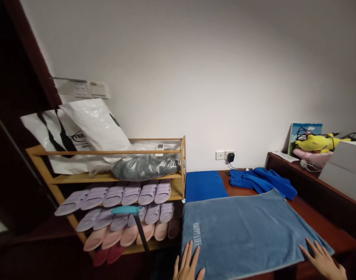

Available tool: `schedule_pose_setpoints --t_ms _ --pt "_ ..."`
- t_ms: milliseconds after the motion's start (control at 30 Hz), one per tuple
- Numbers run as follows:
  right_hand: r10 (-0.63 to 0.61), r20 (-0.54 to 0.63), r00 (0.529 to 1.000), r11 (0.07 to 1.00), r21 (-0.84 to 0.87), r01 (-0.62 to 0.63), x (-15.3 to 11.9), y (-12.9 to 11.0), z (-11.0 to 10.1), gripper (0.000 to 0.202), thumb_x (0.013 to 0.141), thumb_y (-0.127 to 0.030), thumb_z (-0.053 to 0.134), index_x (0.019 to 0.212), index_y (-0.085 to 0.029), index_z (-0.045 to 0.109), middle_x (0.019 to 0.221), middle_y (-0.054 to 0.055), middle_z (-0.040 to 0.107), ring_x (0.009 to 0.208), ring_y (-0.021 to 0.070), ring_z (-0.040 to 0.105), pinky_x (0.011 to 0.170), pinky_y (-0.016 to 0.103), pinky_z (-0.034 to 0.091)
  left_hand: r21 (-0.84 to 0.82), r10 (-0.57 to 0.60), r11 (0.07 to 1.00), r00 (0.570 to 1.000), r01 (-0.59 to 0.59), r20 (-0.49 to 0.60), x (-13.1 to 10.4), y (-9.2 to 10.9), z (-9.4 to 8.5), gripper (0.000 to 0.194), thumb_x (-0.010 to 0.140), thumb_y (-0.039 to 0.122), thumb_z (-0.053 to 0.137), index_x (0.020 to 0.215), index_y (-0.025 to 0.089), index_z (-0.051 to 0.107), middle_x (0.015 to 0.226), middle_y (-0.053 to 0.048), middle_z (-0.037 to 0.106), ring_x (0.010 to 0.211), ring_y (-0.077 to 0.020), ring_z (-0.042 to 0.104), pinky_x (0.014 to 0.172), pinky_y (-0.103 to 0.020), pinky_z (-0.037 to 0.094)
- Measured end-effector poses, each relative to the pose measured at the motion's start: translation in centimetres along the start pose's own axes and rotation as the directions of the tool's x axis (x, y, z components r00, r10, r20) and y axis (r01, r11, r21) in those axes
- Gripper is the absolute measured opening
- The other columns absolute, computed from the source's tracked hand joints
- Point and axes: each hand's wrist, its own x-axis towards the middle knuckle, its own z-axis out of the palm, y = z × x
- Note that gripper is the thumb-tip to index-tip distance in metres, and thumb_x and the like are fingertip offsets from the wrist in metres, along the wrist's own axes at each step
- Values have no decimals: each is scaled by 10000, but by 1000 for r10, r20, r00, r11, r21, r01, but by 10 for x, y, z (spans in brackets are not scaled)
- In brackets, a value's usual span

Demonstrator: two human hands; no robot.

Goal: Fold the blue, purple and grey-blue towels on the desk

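A grey-blue towel (245, 233) with "HAPPY LIFE" lettering lies spread over the front of a reddish-brown table. My left hand (187, 264) rests on its near left part below the lettering, fingers apart. On the near right corner my right hand (322, 258) lies flat with its fingers spread. Behind the towel, a flat, folded bright blue cloth (206, 184) sits at the left, and a crumpled blue cloth (262, 181) lies to the right of it.
At left stands a wooden rack (108, 153) with white bags (93, 124) and rows of purple and pink slippers (131, 194). A raised ledge on the right holds a yellow plush toy (314, 143) and grey boxes (345, 167). A black plug (231, 157) is in the wall socket.
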Motion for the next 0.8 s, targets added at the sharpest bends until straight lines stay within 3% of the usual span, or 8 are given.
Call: schedule_pose_setpoints --t_ms 67,133,233,300,433,633,800 --pt "-35 -3 999 997 -67 35 -5 -6 0 556 578 -600 440 1108 -513 579 1351 8 492 1244 368 420 913 662 314 -17 -31 999 999 31 40 -2 3 -11 624 832 365 490 1409 354 252 1487 -54 213 1335 -322 296 997 -569 355" --pt "-47 -29 998 994 -97 43 -9 -22 8 566 665 -611 381 1174 -448 567 1423 31 414 1286 366 369 916 673 297 5 -68 998 998 68 5 -2 8 -16 594 861 342 439 1417 333 232 1496 -42 194 1352 -293 272 1029 -544 326" --pt "-157 8 988 981 -114 157 -15 -55 38 610 742 -628 358 1271 -368 513 1466 18 356 1353 297 280 1014 581 279 49 -79 995 992 84 -95 -3 15 -13 552 900 309 366 1423 338 192 1497 -12 211 1357 -250 277 1056 -509 307" --pt "-253 116 960 957 -112 266 -21 -72 63 659 800 -637 309 1371 -321 397 1493 24 302 1373 258 242 1045 536 273 61 -49 997 992 56 -120 -6 15 -6 545 898 328 388 1416 351 220 1485 -8 252 1343 -253 312 1044 -499 337" --pt "-209 202 957 964 -120 235 -33 -76 94 680 832 -658 262 1408 -301 324 1494 31 294 1380 252 220 1033 523 302 68 38 997 986 -27 -164 -13 5 1 549 887 316 428 1405 389 261 1467 5 312 1313 -250 368 987 -457 428" --pt "-265 154 952 956 -84 280 -42 -66 87 654 841 -641 308 1421 -343 267 1518 26 231 1383 234 213 1052 514 278 4 44 999 950 -45 -309 -18 2 -12 583 894 301 436 1434 364 226 1510 7 242 1311 -235 372 993 -377 450" --pt "-328 173 929 940 -42 340 -47 -59 83 614 857 -597 312 1424 -371 245 1502 2 276 1378 233 226 1052 508 284 20 134 991 946 -134 -295 -17 5 -16 557 896 323 463 1419 375 277 1480 23 331 1295 -215 395 990 -322 455"
